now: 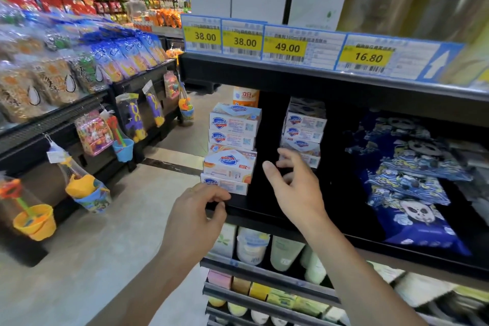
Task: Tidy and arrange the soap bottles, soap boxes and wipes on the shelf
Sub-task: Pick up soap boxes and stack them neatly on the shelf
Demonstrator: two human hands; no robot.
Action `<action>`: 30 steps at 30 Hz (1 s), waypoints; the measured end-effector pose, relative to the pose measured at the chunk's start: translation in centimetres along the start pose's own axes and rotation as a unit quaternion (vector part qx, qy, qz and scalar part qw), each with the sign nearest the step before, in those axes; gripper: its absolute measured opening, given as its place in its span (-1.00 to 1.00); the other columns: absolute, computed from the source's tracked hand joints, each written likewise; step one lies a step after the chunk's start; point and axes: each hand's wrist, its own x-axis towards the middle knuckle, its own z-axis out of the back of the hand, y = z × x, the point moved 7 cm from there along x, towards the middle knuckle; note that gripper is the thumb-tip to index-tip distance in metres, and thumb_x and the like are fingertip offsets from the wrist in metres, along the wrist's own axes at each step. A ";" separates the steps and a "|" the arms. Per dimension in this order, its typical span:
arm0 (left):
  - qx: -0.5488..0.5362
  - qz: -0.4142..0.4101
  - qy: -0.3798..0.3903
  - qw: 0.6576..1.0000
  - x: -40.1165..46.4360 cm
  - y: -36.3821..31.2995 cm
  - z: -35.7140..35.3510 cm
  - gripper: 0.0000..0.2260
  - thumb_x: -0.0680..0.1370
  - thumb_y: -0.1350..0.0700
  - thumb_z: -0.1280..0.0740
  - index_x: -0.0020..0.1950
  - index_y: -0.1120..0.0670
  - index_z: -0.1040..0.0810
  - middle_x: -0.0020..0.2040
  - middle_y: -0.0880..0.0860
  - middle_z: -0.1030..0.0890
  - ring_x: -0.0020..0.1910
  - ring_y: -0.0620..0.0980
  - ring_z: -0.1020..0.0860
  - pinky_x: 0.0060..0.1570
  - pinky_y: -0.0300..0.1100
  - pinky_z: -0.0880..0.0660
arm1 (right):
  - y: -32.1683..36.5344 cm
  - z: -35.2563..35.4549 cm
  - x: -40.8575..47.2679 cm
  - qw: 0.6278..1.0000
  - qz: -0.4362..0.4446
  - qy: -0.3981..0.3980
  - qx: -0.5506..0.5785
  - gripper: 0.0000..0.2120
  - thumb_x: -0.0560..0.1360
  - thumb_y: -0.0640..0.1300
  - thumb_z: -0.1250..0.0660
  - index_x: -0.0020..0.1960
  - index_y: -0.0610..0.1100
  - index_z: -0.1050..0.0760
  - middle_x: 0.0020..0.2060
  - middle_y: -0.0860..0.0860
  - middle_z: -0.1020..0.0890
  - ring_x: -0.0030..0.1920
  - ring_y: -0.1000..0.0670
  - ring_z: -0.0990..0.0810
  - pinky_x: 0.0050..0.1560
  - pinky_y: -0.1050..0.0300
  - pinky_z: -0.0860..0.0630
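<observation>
Blurred price labels (288, 46), wipes packs (412, 185) cut off right, lower bottles (252, 246) half hidden

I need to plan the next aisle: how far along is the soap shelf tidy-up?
Early. Done: little that shows. In hand: nothing held; the left hand is beside the bottom box of the left soap stack, and the right hand reaches for the right stack. Left: the left stack sits askew, the blue wipe packs lie jumbled.

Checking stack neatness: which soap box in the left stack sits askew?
The second box from the bottom in the left stack: it is turned at an angle with its logo upside down, while the others face front squarely.
</observation>
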 end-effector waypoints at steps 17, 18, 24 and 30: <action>0.021 -0.112 0.191 0.975 4.0 -8.2 -11.8 -0.80 0.61 0.04 -0.37 0.23 -0.06 -0.64 0.14 -0.11 -0.57 0.19 -0.07 -0.49 0.31 -0.09 -0.44 | -5.8 5.6 6.1 0.975 -0.070 -0.015 -0.211 -0.36 0.55 0.06 -0.42 0.57 0.12 -0.27 0.43 -0.14 -0.42 0.39 -0.25 -0.44 0.34 -0.08 -0.49; 0.028 -0.113 0.183 0.976 3.9 -7.9 -12.0 -0.80 0.61 0.04 -0.37 0.21 -0.05 -0.66 0.14 -0.11 -0.57 0.18 -0.05 -0.49 0.32 -0.09 -0.42 | -6.0 5.3 6.7 0.972 -0.066 -0.003 -0.227 -0.35 0.56 0.08 -0.39 0.59 0.14 -0.24 0.45 -0.13 -0.39 0.40 -0.25 -0.44 0.34 -0.09 -0.50; 0.057 -0.132 0.170 0.975 3.7 -7.5 -12.1 -0.81 0.60 0.01 -0.35 0.19 -0.05 -0.66 0.15 -0.12 -0.56 0.15 -0.07 -0.45 0.29 -0.21 -0.36 | -6.7 4.2 8.9 0.950 -0.067 0.061 -0.300 -0.42 0.63 0.20 -0.26 0.61 0.20 -0.21 0.50 -0.02 -0.36 0.45 -0.20 -0.39 0.39 -0.11 -0.44; -0.041 -0.082 0.222 0.971 4.7 -6.1 -11.8 -0.82 0.62 0.09 -0.41 0.19 -0.11 -0.65 0.17 -0.19 -0.54 0.25 -0.17 -0.49 0.30 -0.30 -0.39 | -6.5 4.4 7.6 0.971 -0.004 0.014 -0.241 -0.61 0.53 0.04 -0.44 0.31 0.03 -0.45 0.26 -0.05 -0.55 0.21 -0.22 -0.56 0.16 -0.13 -0.58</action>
